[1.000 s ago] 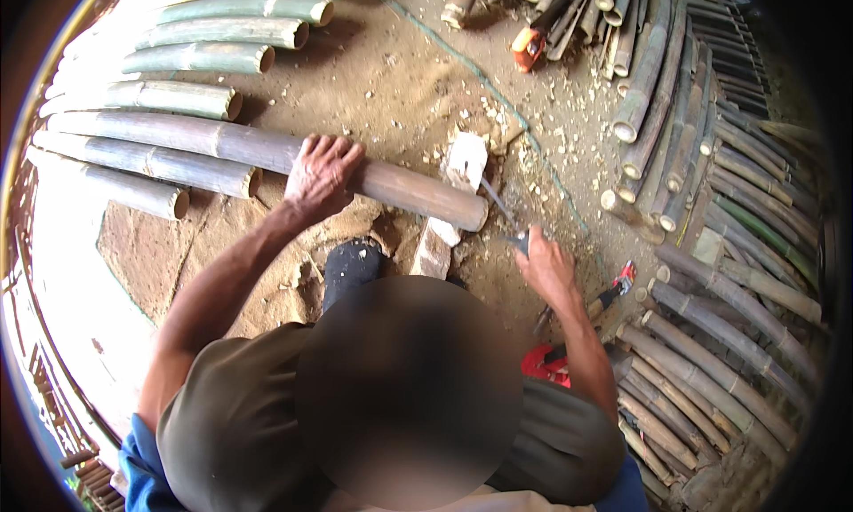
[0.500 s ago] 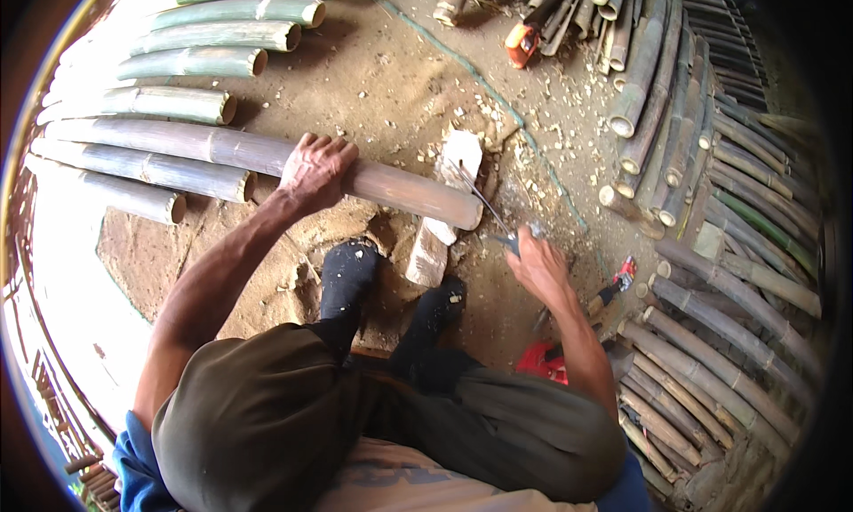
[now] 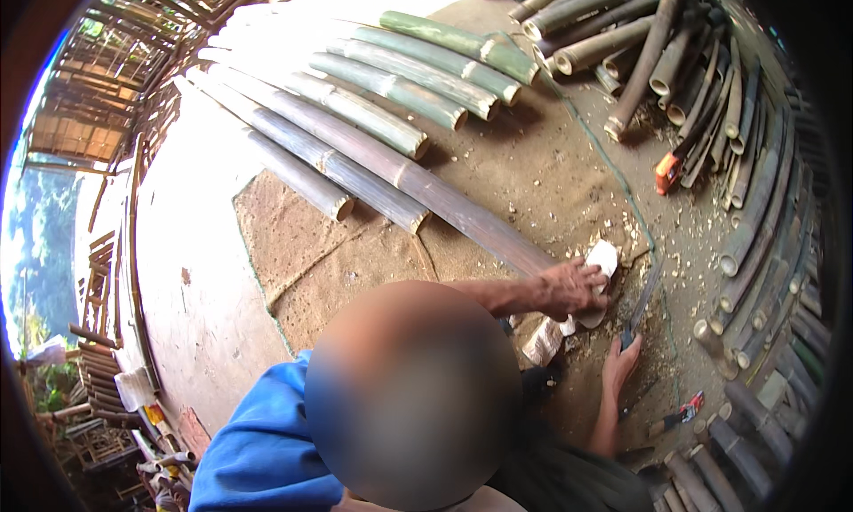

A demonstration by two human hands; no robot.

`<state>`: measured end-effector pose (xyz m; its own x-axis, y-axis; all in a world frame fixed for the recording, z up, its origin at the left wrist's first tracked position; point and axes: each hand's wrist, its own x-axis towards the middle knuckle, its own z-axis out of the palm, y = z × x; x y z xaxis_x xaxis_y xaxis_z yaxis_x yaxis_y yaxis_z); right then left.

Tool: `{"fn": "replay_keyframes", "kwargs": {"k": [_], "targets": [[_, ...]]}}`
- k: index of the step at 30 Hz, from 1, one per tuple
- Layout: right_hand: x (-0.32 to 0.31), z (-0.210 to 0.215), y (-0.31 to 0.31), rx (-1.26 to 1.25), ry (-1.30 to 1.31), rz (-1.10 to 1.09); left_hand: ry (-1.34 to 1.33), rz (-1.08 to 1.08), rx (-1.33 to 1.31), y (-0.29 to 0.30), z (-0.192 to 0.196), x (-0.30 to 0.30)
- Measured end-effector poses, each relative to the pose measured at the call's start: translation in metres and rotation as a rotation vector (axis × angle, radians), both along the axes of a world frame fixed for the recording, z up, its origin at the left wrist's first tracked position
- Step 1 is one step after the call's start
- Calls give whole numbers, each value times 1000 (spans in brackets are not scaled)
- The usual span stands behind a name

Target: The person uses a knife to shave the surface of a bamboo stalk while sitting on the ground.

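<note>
Both hands are on the work: our left hand [image 3: 569, 287] presses down the long bamboo pole [image 3: 418, 185] on the mat, near its cut end. Our right hand [image 3: 619, 363] is closed around a blade [image 3: 643, 297] beside that end, so we judge trimming is underway; next calls for a steady pole.

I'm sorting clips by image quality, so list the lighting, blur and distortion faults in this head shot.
Head view: hard sunlight washes the pale ground at top left nearly white; fisheye bending curves the long grey-green bamboo pole and leaves a black rim around the picture; a blurred oval patch covers the lower centre; the left hand on the pole's end and the right hand, its grip on a dark-handled blade, stay fairly sharp in shade.
</note>
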<state>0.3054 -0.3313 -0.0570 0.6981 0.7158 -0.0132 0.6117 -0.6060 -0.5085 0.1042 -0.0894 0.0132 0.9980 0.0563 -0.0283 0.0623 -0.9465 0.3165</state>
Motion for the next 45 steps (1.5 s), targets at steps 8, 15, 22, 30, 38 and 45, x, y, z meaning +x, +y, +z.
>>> {"fn": "replay_keyframes", "kwargs": {"k": [8, 15, 22, 30, 38, 45], "targets": [[18, -60, -48, -122, 39, -89, -134, -32, -18, -5, -21, 15], [-8, -25, -32, -271, -37, -45, -151, -79, 46, -4, -12, 6], [-17, -11, -24, -214, -29, -172, -12, 36, 190, 93, 35, -140], [-38, -39, -8, -140, -30, -130, 466, 617, 288, 154, 57, -320], [18, -69, -58, 59, -324, -314, -172, 778, -219, 92, 57, -242], [3, -23, -103, 423, 483, -79, -9, 556, -1584, -90, 13, -178]]}}
